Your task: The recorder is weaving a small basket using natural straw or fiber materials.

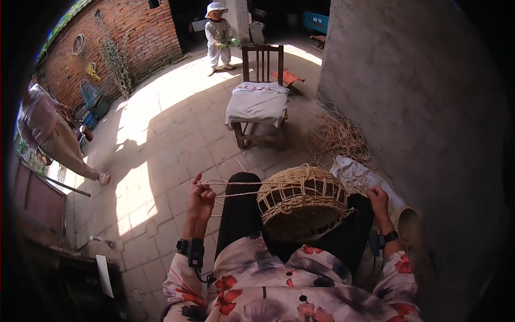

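A round basket [303,214] woven from straw-coloured rope rests tilted on my lap between my knees, its dark round face toward me. Pale twisted cord [236,183] stretches from its left side to my left hand [201,197], which is closed on the strands and held out left of my knee. On the other side, my right hand [377,199] is closed beside the basket's right edge, near loose rope strands. What sits between its fingers is too small to make out.
A wooden chair [263,59] with a white cloth stands ahead. Tangled rope [340,137] and a pale sack [351,170] lie by the grey wall [418,91] on my right. A child [217,37] stands beyond the chair; another person [53,129] is at far left.
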Tool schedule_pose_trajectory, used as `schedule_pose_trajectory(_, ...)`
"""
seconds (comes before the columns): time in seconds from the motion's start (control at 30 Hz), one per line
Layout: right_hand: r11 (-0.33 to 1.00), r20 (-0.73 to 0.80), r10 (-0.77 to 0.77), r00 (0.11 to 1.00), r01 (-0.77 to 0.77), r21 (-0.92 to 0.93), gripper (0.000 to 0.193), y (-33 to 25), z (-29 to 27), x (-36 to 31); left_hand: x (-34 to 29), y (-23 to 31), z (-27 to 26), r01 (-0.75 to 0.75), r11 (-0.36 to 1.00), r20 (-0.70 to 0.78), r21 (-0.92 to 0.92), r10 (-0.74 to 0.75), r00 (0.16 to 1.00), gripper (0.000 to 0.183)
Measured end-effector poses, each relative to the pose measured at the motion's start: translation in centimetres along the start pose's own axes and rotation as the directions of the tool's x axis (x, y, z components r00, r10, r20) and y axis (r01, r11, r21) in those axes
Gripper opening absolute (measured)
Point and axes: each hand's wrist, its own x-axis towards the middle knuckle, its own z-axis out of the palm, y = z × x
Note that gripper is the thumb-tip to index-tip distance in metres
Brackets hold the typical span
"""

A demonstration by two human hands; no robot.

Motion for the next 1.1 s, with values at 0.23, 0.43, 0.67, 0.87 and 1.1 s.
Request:
schedule_pose_trajectory(0.23, 0.945, 0.184, -0.326, 0.927, 0.323, 0.05, 0.036, -18.2, 2.5, -7.1, -6.3, 0.3, 1.8, -0.148, 0.326, 0.202, 0.934, -0.139, 0.97, 0.047)
schedule_pose_trajectory(0.43, 0.661, 0.324, -0.677, 0.661, 0.74, -0.126, 0.064, -20.0, 6.2, -7.2, -8.0, -4.0, 7.8, -0.41, -0.1, 0.373, 0.907, -0.263, 0.89, 0.051)
schedule_pose_trajectory(0.67, 0.601, 0.342, -0.65, 0.678, 0.735, -0.315, 0.061, -22.3, 8.1, -7.5, -7.7, -7.5, 10.5, -0.635, -0.288, 0.604, 0.717, -0.199, 0.772, 0.05)
schedule_pose_trajectory(0.87, 0.64, 0.303, -0.673, 0.675, 0.736, -0.22, 0.056, -20.0, 9.5, -5.7, -7.4, -9.9, 11.5, -0.589, -0.466, 0.596, 0.66, -0.152, 0.788, 0.038)
schedule_pose_trajectory(1.1, 0.667, 0.191, -0.691, 0.697, 0.717, -0.202, 0.052, -20.3, 9.9, -6.5, -7.5, -10.8, 10.6, -0.627, -0.447, 0.678, 0.638, -0.062, 0.733, 0.029)
